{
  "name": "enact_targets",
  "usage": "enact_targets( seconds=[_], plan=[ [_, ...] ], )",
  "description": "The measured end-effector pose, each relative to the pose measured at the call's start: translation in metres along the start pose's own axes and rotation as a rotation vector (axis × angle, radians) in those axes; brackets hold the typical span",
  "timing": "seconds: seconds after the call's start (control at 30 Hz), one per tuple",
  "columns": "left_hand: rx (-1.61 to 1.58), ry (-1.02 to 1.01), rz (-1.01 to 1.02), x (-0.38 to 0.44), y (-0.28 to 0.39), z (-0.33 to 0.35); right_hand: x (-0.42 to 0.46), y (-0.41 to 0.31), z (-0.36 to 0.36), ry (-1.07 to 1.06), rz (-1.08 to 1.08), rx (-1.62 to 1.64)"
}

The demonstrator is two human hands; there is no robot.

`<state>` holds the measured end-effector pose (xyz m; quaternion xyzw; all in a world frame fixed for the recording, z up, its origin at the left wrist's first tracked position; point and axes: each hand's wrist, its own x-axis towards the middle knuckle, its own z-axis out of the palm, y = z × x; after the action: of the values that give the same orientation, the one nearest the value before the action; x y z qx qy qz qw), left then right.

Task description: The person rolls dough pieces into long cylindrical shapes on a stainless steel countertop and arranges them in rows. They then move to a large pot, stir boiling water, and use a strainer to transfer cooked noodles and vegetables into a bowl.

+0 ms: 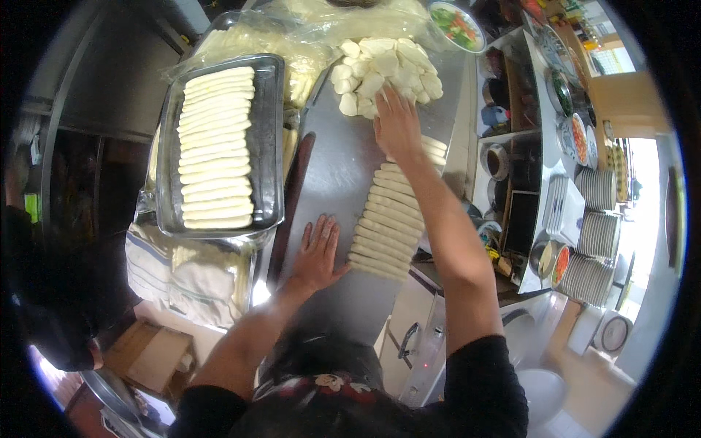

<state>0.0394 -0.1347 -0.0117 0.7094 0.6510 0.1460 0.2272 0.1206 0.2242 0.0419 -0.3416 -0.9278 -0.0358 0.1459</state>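
Observation:
My right hand (pixel 398 123) reaches to the near edge of a pile of pale dough pieces (pixel 386 68); its fingertips overlap the pile, and I cannot tell whether they grip a piece. My left hand (pixel 319 254) rests with spread fingers on the steel worktop (pixel 328 164), holding nothing. Its thumb is close to the lower end of a row of rolled dough strips (pixel 386 224). My right forearm hides part of that row. Left of the worktop's middle, a dark metal tray (pixel 268 164) bears another row of dough strips (pixel 216 148).
Plastic-covered dough (pixel 263 46) lies behind the tray. A striped cloth (pixel 191 279) partly covers dough below it. A bowl of chopped vegetables (pixel 456 26) stands at the back right. Stacked plates (pixel 596 189) and bowls fill a white counter to the right. A rolling pin (pixel 298 180) lies beside the tray.

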Motion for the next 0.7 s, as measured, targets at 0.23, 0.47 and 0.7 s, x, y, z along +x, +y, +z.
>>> enact_targets(
  seconds=[0.23, 0.47, 0.7],
  plan=[
    [-0.029, -0.089, -0.120, 0.004, 0.001, -0.010, 0.086, 0.002, 0.003, -0.454, -0.055, -0.239],
    [-0.049, 0.019, -0.072, 0.004, -0.001, -0.007, 0.067, 0.013, -0.008, -0.124, 0.260, 0.348],
    [-0.025, -0.011, -0.065, 0.004, 0.000, -0.004, 0.118, 0.040, 0.033, -0.062, 0.352, -0.022]
  ],
)
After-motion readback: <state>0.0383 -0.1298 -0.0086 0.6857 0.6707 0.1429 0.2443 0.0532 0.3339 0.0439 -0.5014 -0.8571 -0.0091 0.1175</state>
